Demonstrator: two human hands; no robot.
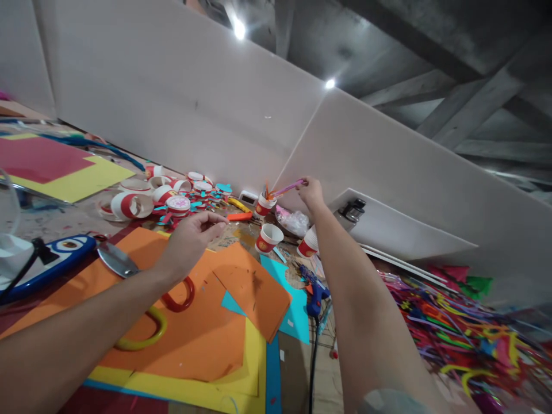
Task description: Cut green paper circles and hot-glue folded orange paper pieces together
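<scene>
In the head view, my right hand (311, 194) is closed in a pinch on one end of a pink-purple strip (288, 187), which slants across to the mouth of a red-and-white paper cup (263, 207) near the bench's far edge. I can't tell whether its far end sits inside the rim or just in front. I'd judge it best to move the strip along its own length with a light grip, since sideways pressure could tip so light a cup.

My left hand (190, 240) has thumb and forefinger curled close, beside an orange-red object (240, 217); whether anything is between them, I can't tell.

That cup bristles with thin orange pieces. Nearer me stands an open cup (269, 238) showing its white inner wall, and right of it a stack of cups (307, 244). Toward the far edge, a shallow dish (288, 231) holds crumpled clear plastic (296, 222).
</scene>
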